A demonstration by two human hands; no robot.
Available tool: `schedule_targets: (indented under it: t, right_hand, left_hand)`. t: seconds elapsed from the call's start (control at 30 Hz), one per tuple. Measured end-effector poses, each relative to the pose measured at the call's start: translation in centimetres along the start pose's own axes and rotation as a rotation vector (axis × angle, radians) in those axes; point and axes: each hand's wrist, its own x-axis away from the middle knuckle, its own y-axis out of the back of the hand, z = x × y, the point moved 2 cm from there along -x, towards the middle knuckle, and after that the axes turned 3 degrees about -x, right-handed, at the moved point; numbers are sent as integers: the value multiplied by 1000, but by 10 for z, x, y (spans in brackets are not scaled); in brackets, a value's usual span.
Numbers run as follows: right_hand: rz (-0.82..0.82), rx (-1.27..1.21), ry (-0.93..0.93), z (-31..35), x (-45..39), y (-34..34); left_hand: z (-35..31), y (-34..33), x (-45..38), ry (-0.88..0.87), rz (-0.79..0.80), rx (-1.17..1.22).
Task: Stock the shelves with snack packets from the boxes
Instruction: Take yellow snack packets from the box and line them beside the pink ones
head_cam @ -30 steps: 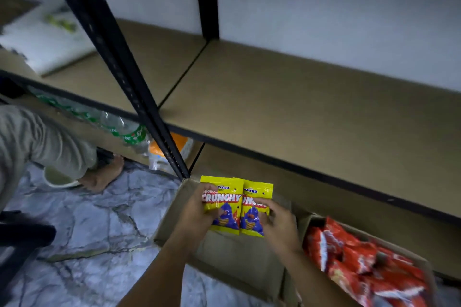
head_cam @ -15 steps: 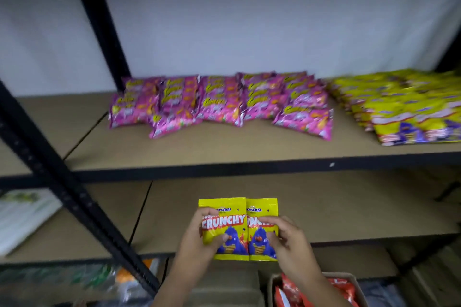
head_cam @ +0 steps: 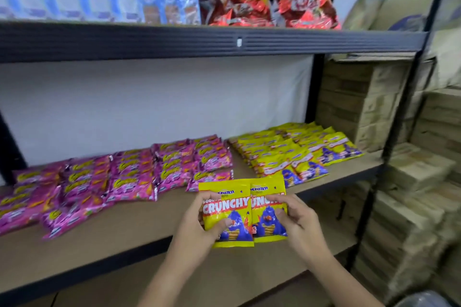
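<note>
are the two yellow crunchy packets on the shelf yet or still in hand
In hand: the left hand and right hand hold both yellow packets upright before the shelf.

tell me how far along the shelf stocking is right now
Done: the middle shelf already carries rows of pink packets and, to their right, a block of yellow packets; the shelf above is stocked too. In hand: the left hand and right hand each hold one of two yellow Crunchy packets in front of the middle shelf, not yet set down. Left: placing these; the boxes are out of view, so the remainder is unknown.
</note>
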Motion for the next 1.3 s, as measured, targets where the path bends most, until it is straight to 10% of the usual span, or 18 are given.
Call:
schedule_targets:
  t: [0.67, 1.3]
  right_hand:
    - [-199, 175, -39, -37, -198, 329]
    - [104, 598, -172, -124, -282, 376]
  left_hand:
    - [-66, -315, -197, -120, -25, -101]
    - [-48, -421, -256, 57, -95, -737]
